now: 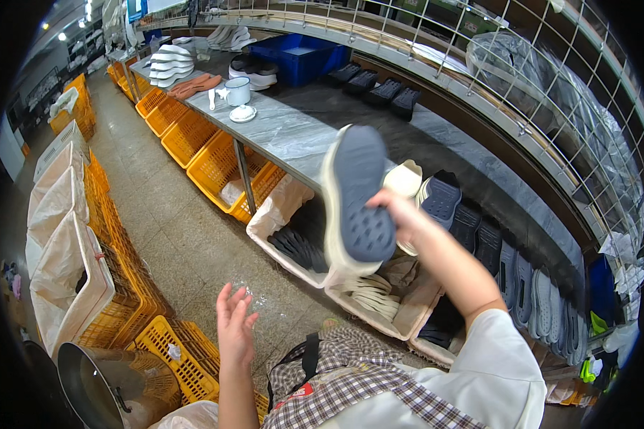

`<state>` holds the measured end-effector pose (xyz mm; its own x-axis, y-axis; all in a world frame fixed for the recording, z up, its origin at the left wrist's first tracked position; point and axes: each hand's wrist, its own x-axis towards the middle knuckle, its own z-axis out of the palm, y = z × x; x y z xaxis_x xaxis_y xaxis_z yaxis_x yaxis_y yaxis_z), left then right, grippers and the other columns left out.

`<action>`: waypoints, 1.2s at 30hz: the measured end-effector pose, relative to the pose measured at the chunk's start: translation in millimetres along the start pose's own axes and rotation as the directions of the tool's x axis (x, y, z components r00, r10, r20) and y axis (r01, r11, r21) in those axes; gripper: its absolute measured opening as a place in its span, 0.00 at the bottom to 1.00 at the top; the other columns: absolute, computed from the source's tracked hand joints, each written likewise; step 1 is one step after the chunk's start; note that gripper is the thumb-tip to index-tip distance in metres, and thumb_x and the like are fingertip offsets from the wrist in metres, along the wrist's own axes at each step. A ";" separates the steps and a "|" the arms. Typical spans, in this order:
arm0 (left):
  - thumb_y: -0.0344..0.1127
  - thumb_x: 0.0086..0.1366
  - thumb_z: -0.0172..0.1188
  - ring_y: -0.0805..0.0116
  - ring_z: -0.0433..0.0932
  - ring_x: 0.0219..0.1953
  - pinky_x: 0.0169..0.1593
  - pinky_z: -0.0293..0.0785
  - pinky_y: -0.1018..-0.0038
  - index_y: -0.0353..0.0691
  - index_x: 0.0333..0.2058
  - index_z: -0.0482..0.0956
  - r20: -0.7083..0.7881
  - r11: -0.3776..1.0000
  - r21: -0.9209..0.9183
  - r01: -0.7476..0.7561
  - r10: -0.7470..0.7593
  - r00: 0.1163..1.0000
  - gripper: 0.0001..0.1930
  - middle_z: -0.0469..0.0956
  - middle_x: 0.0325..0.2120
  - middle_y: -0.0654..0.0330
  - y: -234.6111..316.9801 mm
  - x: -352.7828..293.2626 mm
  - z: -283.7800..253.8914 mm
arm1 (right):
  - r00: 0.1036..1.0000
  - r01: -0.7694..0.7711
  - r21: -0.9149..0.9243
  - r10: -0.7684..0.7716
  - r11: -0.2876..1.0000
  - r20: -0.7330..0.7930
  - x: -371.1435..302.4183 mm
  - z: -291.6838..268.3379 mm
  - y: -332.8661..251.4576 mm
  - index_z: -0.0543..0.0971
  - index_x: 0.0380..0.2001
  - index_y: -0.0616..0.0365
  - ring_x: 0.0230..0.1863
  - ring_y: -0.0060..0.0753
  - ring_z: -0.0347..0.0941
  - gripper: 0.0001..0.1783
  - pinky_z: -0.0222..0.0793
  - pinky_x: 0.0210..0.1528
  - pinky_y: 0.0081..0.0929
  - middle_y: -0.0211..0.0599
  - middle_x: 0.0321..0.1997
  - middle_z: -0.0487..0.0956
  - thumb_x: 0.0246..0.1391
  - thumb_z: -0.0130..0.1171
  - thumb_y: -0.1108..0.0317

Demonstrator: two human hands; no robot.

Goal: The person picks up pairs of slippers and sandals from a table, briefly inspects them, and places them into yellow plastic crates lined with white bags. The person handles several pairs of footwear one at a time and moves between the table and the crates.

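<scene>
My right hand grips a shoe sole, dark blue-grey on top with a cream edge and small holes at its lower end. I hold it upright over the front edge of the table; its outline is slightly blurred. Behind my right hand, cream soles and dark blue soles stand on the table. My left hand hangs over the floor with its fingers apart and nothing in it. Below the held sole are black soles and cream soles in cloth-lined crates.
Yellow crates stand under the table, and more lined crates line the left. A metal drum is at lower left. A white mug and blue bin sit farther along the table. Wire mesh rises behind it.
</scene>
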<state>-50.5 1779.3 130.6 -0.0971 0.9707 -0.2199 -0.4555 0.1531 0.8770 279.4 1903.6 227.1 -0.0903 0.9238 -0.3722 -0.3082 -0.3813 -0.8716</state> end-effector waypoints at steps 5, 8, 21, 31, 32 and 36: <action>0.35 0.65 0.51 0.69 0.72 0.43 0.38 0.72 0.74 0.43 0.52 0.63 -0.194 0.990 -0.132 0.042 -0.068 0.979 0.17 0.71 0.43 0.59 -10.4 1.5 -37.5 | 0.900 -0.127 0.034 0.130 0.991 -0.416 58.5 -89.7 -66.5 0.72 0.35 0.69 0.36 0.46 0.77 0.15 0.72 0.47 0.48 0.50 0.37 0.78 0.46 0.48 0.68; 0.35 0.65 0.52 0.69 0.72 0.42 0.39 0.70 0.74 0.43 0.50 0.63 -0.159 0.987 -0.145 0.069 -0.092 0.983 0.16 0.71 0.42 0.59 -14.4 1.5 -56.0 | 0.835 -0.227 0.022 0.206 0.974 -0.510 93.3 -128.0 -60.0 0.70 0.41 0.69 0.44 0.49 0.74 0.18 0.64 0.52 0.56 0.49 0.44 0.76 0.49 0.48 0.67; 0.35 0.64 0.53 0.71 0.74 0.37 0.36 0.70 0.77 0.42 0.49 0.64 -0.183 0.976 -0.132 0.174 -0.196 0.963 0.16 0.72 0.39 0.60 -12.4 39.6 -109.8 | 0.683 -0.552 -0.829 -0.622 -0.097 -0.382 116.7 -98.0 -70.6 0.70 0.52 0.66 0.51 0.52 0.71 0.32 0.65 0.53 0.37 0.57 0.50 0.73 0.40 0.59 0.65; 0.34 0.64 0.53 0.73 0.75 0.33 0.33 0.71 0.78 0.43 0.47 0.66 -0.189 0.966 -0.040 0.255 -0.258 0.948 0.13 0.75 0.35 0.62 -17.9 187.7 -79.5 | 0.743 -0.391 -0.874 -0.461 0.288 -0.484 282.3 -173.0 -172.1 0.78 0.28 0.66 0.26 0.43 0.76 0.16 0.69 0.28 0.39 0.49 0.28 0.78 0.44 0.56 0.61; 0.34 0.64 0.53 0.74 0.75 0.32 0.33 0.71 0.78 0.44 0.46 0.66 -0.205 0.961 -0.041 0.275 -0.278 0.939 0.12 0.75 0.35 0.62 -16.0 207.7 -72.2 | 0.692 -0.418 -0.846 -0.487 0.332 -0.533 307.8 -194.2 -178.5 0.77 0.34 0.67 0.31 0.46 0.76 0.18 0.69 0.32 0.40 0.51 0.33 0.77 0.45 0.56 0.62; 0.32 0.64 0.51 0.72 0.76 0.32 0.32 0.71 0.76 0.45 0.44 0.66 -0.267 0.933 -0.049 0.356 -0.355 0.896 0.10 0.75 0.33 0.62 -6.3 286.7 -37.3 | 0.380 -0.330 -0.574 -0.451 0.750 -0.808 402.1 -277.2 -177.8 0.68 0.48 0.64 0.20 0.32 0.62 0.24 0.62 0.22 0.36 0.40 0.26 0.70 0.53 0.55 0.58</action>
<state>-108.5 2049.7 46.1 -0.1610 0.7658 -0.6226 -0.5028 0.4792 0.7194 560.4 2332.8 143.9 0.8694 0.4940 -0.0061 0.3422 -0.6111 -0.7137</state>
